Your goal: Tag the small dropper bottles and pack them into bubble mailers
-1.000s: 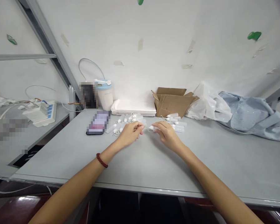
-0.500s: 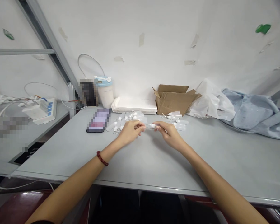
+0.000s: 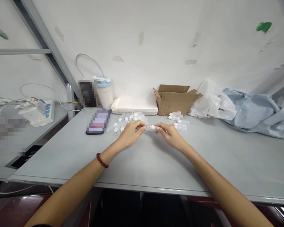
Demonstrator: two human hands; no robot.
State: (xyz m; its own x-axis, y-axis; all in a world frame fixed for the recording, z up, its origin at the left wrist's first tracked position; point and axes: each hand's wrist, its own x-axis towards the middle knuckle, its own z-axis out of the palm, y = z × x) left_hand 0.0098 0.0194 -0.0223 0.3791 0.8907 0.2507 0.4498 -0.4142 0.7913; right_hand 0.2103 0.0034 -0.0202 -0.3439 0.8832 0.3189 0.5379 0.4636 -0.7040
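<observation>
A flat, black-edged phone point(image 3: 97, 122) lies beside a jumbled pile of translucent plastic tubes point(image 3: 118, 127), whose white strings could snag if the left hand point(image 3: 132, 130) brushes them. That hand's fingers are pinched together, seemingly on a thin pale string point(image 3: 148, 126); too hard a tug might snap it. Between the hands, over the smooth grey surface point(image 3: 142, 164), sits a white-capped translucent tube point(image 3: 153, 127). The right hand's point(image 3: 169, 132) fingers are closed on it; a slack pinch could let it slip.
</observation>
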